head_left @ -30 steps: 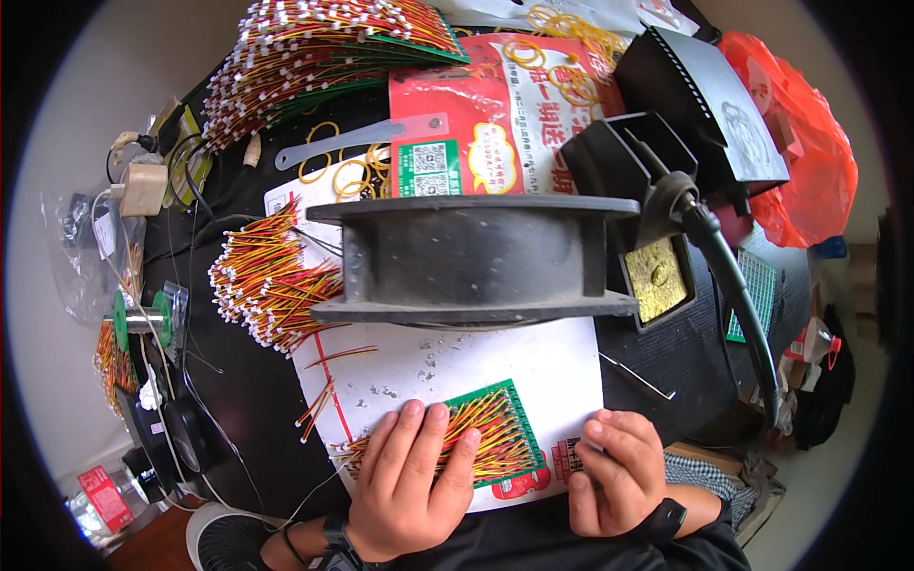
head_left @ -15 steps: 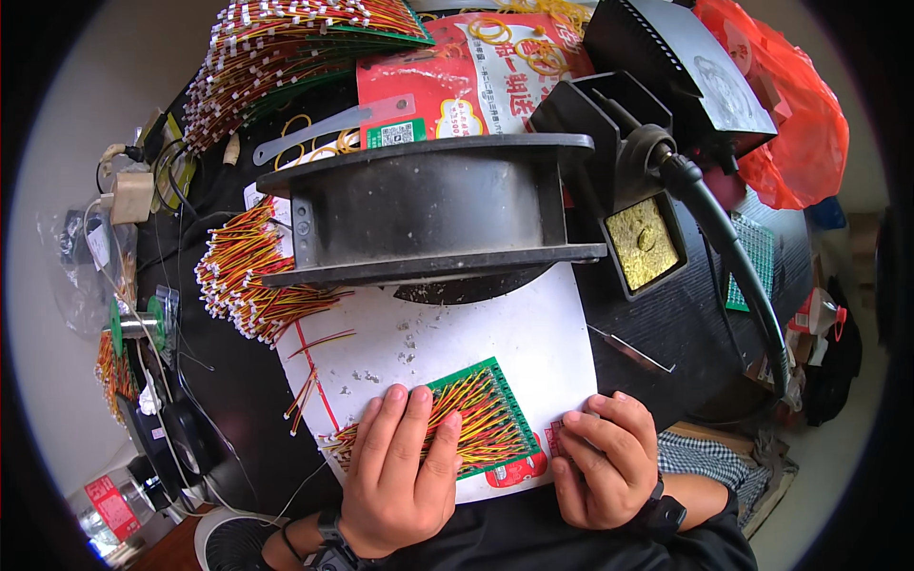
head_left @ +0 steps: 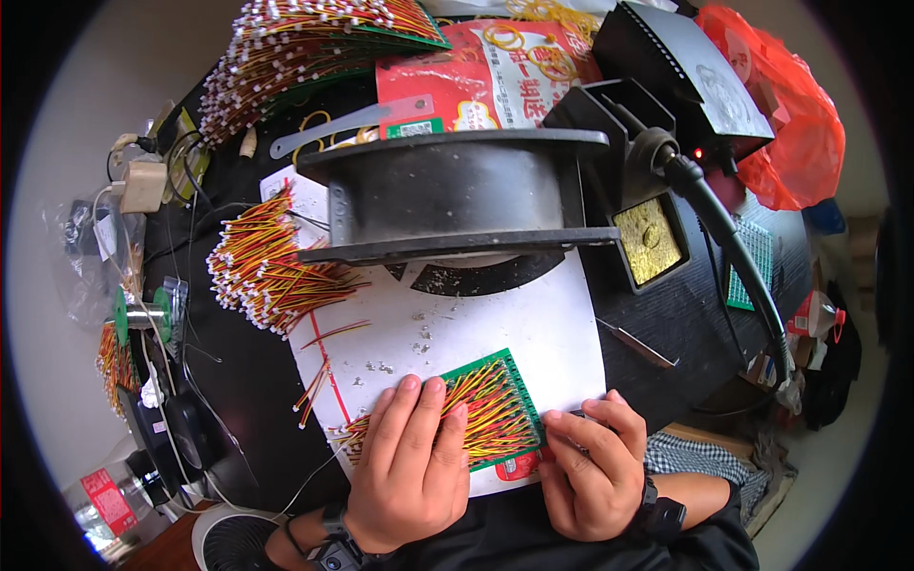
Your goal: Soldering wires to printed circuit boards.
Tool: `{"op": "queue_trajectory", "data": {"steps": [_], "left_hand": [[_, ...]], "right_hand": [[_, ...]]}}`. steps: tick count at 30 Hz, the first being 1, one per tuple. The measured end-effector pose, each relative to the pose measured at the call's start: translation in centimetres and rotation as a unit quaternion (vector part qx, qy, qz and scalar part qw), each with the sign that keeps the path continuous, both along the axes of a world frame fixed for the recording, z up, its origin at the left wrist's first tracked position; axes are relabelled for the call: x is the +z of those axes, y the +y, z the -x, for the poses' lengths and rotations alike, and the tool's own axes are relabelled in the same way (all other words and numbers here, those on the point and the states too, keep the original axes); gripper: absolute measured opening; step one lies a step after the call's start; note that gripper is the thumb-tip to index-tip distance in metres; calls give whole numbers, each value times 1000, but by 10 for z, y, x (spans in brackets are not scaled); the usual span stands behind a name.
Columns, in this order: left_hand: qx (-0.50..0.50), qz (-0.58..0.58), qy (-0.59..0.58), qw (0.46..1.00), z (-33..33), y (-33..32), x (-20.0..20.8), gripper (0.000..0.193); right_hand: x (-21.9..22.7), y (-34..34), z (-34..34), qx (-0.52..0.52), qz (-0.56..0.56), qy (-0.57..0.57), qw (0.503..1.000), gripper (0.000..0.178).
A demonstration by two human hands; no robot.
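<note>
A green circuit board (head_left: 520,395) lies on white paper in front of me, covered with rows of red, yellow and black wires (head_left: 490,409). My left hand (head_left: 409,466) rests flat across the wires on the board's left part, fingers stretched out and covering much of them. At the board's right edge is my right hand (head_left: 595,466), its fingers bent and its index fingertip by the edge. A small dark bit shows between its fingers, too little to name. Loose wires (head_left: 314,385) with white connectors lie left of the board.
Beyond the board stands a black round fan (head_left: 457,200). Right of it are a soldering iron holder (head_left: 619,143) with yellow cleaning sponge (head_left: 650,238), a black station (head_left: 685,76) and tweezers (head_left: 638,343). A wire bundle (head_left: 271,262) and solder spool (head_left: 143,319) lie left; wired boards (head_left: 305,67) are stacked behind.
My right hand has moved left, up to the board's right edge. My left hand stays flat on the wires. A red light now shows on the black station. The whole view has shifted slightly.
</note>
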State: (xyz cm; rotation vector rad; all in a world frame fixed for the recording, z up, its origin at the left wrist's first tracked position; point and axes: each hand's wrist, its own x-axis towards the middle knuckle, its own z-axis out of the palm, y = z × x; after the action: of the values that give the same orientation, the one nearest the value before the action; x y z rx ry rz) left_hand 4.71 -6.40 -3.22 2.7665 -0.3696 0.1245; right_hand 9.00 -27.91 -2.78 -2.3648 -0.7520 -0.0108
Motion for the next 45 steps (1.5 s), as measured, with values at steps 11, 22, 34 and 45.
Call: {"op": "queue_trajectory", "data": {"steps": [11,22,34,45], "left_hand": [[48,120,-22,991,-1,6,3,72],[32,144,-265,953,10,5,68,43],[489,-127,-268,820,67,241,215,72],[546,-216,73,806,38,378,108,75]], "right_hand": [[16,17,-2,-120,-410,453,783,18],[26,-12,-38,311,-400,105,856,23],[15,42,-27,263,-228,67,935,12],[16,40,-29,246,-231,34,941,9]]}}
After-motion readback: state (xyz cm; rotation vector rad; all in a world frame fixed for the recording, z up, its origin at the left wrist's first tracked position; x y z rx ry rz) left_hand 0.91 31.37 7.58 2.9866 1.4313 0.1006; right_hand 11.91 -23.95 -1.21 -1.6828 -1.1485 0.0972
